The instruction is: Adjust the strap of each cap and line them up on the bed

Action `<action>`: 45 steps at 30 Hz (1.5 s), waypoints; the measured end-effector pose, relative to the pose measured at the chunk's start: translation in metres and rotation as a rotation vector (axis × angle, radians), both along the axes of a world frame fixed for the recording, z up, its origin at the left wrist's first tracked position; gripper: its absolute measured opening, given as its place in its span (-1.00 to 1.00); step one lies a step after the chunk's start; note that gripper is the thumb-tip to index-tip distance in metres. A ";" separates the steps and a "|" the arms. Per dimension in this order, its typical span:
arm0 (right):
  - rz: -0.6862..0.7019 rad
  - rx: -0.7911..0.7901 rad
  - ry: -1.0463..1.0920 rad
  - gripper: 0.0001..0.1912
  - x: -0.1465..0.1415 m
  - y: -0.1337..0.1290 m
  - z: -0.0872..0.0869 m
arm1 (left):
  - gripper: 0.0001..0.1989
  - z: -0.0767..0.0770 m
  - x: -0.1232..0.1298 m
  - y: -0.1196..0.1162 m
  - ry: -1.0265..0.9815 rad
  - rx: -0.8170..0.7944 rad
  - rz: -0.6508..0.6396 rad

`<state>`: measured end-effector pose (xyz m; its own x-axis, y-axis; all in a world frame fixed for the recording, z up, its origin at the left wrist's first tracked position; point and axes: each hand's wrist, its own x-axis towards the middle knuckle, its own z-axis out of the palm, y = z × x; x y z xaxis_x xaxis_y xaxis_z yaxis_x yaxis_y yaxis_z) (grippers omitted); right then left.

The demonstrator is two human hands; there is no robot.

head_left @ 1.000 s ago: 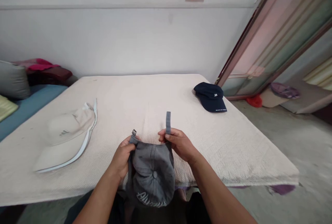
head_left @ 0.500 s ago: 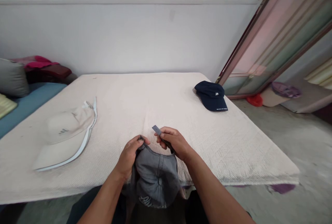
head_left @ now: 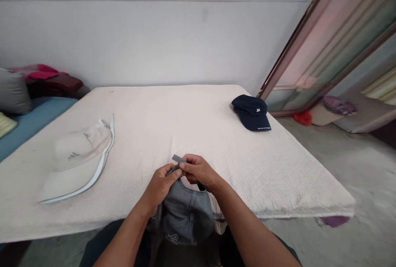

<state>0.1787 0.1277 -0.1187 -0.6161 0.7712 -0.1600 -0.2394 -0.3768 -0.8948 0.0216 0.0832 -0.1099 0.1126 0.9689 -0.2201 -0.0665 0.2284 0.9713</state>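
A grey baseball cap (head_left: 189, 213) hangs from both hands at the near edge of the table, over the lap, with its rear opening toward the table. My left hand (head_left: 162, 184) pinches the left side of that opening. Between the thumb and fingers of my right hand (head_left: 198, 171) is the cap's grey back strap (head_left: 178, 158), its free end sticking out to the left. The fingertips of both hands meet at the strap; any buckle there is hidden by them.
On the cloth-covered table (head_left: 148, 114) lie a cream wide-brimmed hat (head_left: 74, 159) at left and a navy cap (head_left: 251, 112) at the far right. A grey cushion (head_left: 14, 91) is beyond the left edge. A glass sliding door (head_left: 321, 44) stands to the right.
My right hand has moved left with the strap, bringing its end to my left hand. My left hand has shifted slightly right. The hands were apart and now touch.
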 end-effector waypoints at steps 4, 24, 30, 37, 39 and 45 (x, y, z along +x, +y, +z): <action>0.010 0.009 0.012 -0.70 -0.001 0.000 0.003 | -0.83 0.004 0.000 -0.001 0.035 0.038 0.051; -0.124 0.359 -0.254 -0.84 -0.006 0.001 -0.001 | -0.84 -0.007 -0.004 -0.004 0.068 0.067 0.109; -0.070 0.206 -0.101 -0.75 -0.004 -0.001 0.007 | -0.82 -0.005 -0.003 -0.002 0.023 0.035 0.124; -0.084 0.056 0.042 -0.65 -0.001 -0.001 0.007 | -0.82 -0.012 -0.006 -0.001 -0.132 -0.043 0.171; -0.105 0.040 -0.024 -0.76 -0.002 0.001 0.005 | -0.81 -0.013 -0.007 -0.001 -0.149 -0.068 0.191; -0.170 0.376 -0.526 -0.90 -0.010 0.002 -0.004 | -0.83 -0.010 -0.007 -0.001 -0.144 -0.063 0.193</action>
<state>0.1689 0.1300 -0.1228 -0.3939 0.9128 -0.1074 0.2364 -0.0123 -0.9716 0.0150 0.0820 -0.1194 -0.0383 0.9605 -0.2757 -0.2514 0.2577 0.9330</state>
